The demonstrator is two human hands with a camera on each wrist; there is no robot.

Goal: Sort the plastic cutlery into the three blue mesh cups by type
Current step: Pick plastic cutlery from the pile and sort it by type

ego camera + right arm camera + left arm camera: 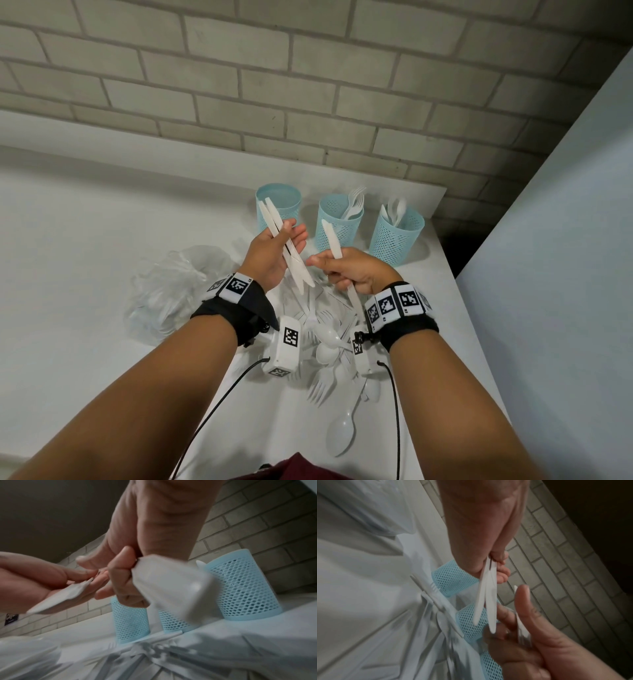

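Observation:
My left hand [294, 234] pinches two white plastic knives [286, 250] side by side, held up in front of the left blue mesh cup [279, 205]. My right hand [329, 267] grips a third knife [331, 238] by its middle, close beside the left hand. The middle cup [339, 224] holds forks and the right cup [395, 238] holds spoons. In the left wrist view the two knives [488, 601] slant down from the fingers [502, 573]. The right wrist view shows the third knife [171, 588] blurred in my fist, with the cups behind.
A heap of loose white forks, spoons and knives [329, 346] lies on the white table [85, 240] under my wrists. A crumpled clear plastic bag [171, 287] sits to the left. A brick wall [308, 85] stands behind and the table's right edge [455, 294] is near.

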